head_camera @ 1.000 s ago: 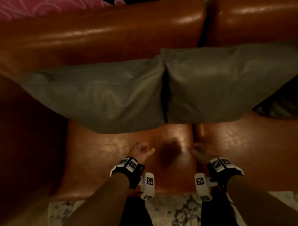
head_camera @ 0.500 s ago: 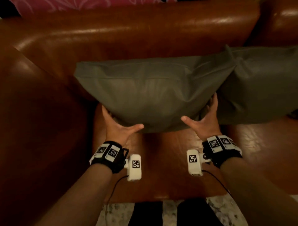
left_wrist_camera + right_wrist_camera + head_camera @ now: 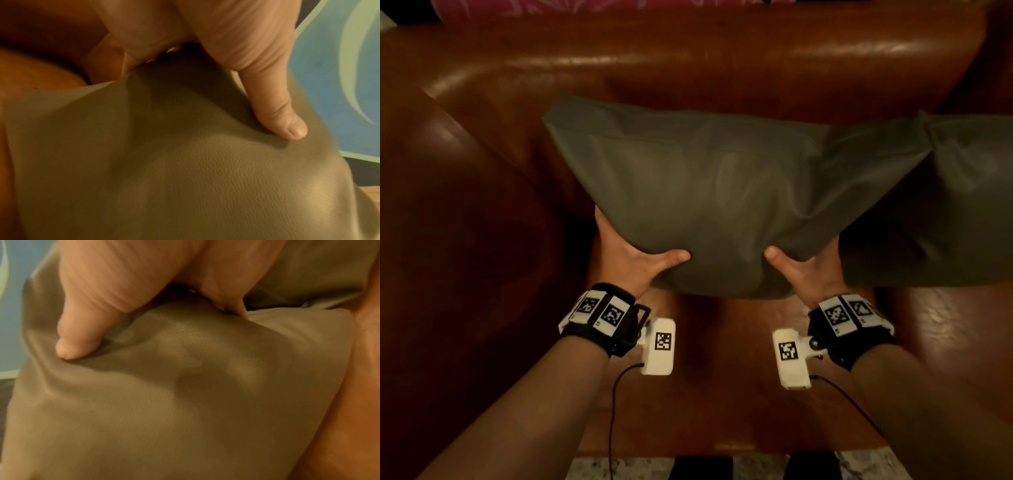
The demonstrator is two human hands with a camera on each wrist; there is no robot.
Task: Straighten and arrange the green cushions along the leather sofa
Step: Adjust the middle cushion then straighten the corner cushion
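A green cushion (image 3: 705, 195) leans against the back of the brown leather sofa (image 3: 688, 61), close to its left arm. My left hand (image 3: 630, 260) grips its lower left edge, thumb on the front and fingers hidden behind. My right hand (image 3: 804, 267) grips its lower right edge the same way. In the left wrist view the thumb (image 3: 273, 104) presses into the fabric (image 3: 185, 162); in the right wrist view the thumb (image 3: 82, 331) dents the cushion (image 3: 185, 394). A second green cushion (image 3: 941, 198) stands just right of the first, touching it.
The sofa's left armrest (image 3: 458, 240) rises beside the held cushion. Bare seat leather (image 3: 722, 394) lies in front of it. A pink patterned fabric (image 3: 585, 5) shows behind the sofa back. Marble-like floor (image 3: 626, 467) runs along the seat's front edge.
A second ago both hands hung low over the seat. They rose to the left cushion's lower edge, and now both thumbs clamp onto its front. The view shifted left.
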